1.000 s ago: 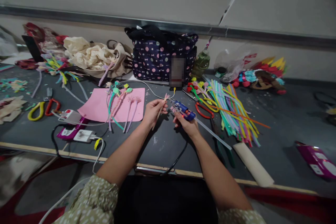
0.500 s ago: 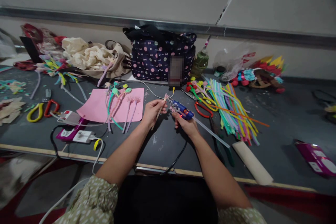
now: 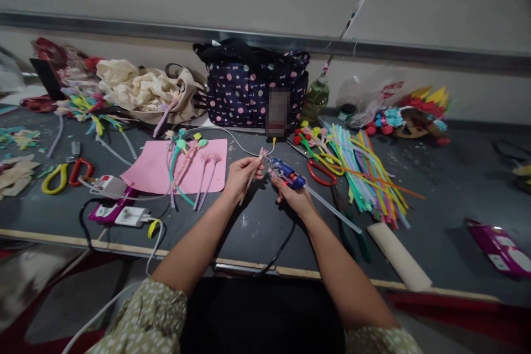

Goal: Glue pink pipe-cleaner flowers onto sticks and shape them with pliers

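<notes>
My left hand [image 3: 239, 177] pinches the stem of a small pink pipe-cleaner flower [image 3: 260, 155] above the dark table [image 3: 435, 199]. My right hand [image 3: 293, 199] is wrapped round a blue glue gun [image 3: 287, 173], whose nozzle points left at the flower head. A clear glue stick [image 3: 334, 210] sticks out of the gun's back toward the right. The gun's black cord [image 3: 279, 251] drops over the table's front edge.
A pink sheet [image 3: 161, 168] with several finished flowers lies left of my hands. Red scissors [image 3: 321, 172] and a heap of coloured pipe cleaners [image 3: 365, 174] lie to the right. A dotted bag [image 3: 253, 88] stands behind. Chargers [image 3: 120, 213], a cardboard tube [image 3: 398, 257] and yellow-red scissors [image 3: 66, 171] sit nearby.
</notes>
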A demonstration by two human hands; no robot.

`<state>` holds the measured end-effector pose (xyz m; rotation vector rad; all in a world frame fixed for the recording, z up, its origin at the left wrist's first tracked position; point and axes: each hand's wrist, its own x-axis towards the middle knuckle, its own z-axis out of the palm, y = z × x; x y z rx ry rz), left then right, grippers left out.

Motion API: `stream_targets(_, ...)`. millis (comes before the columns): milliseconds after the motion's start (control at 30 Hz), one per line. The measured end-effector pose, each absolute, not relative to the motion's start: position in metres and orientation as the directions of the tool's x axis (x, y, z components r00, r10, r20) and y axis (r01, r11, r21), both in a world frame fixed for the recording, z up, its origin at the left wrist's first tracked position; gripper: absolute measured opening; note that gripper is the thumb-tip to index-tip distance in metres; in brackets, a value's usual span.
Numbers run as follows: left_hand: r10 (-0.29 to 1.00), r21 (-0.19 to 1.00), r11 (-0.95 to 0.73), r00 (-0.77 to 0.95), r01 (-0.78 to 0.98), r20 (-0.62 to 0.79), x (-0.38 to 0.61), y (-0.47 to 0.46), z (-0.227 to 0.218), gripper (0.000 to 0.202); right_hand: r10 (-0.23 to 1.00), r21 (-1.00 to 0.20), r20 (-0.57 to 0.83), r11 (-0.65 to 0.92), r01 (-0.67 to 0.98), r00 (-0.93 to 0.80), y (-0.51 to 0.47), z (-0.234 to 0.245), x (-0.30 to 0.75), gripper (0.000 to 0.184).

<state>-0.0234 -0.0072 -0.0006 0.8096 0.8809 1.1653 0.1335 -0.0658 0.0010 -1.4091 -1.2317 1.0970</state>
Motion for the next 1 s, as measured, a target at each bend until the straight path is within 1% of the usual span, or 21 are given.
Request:
stream_targets(267,0.975,0.888,0.209,0.155,-0.409,-0.158,-0.0233,-0.0079,0.0009,0.033,0.993,-0.983,-0.054,-0.071,0.171,0.104,-0.068,0.0072,0.1325,0.037)
stream_targets(500,0.977,0.887,0.194,0.162,-0.42,-0.137,-0.0234,-0.0074,-0.0003,0.03,0.992,-0.981,-0.061,-0.08,0.174,0.112,-0.0683,0.008,0.1317,0.038)
stream_targets(833,0.979,0.898,0.172,0.168,-0.406,-0.111,-0.0247,-0.0062,-0.0023,0.032,0.994,-0.984,-0.053,-0.068,0.165,0.091,-0.0677,0.0041,0.1316,0.037)
stream_targets(1000,0.978,0.9,0.183,0.162,-0.395,-0.128,-0.0247,-0.0076,0.002,0.032,0.99,-0.972,-0.031,-0.062,0.227,0.14,-0.0664,0.0037,0.131,0.037)
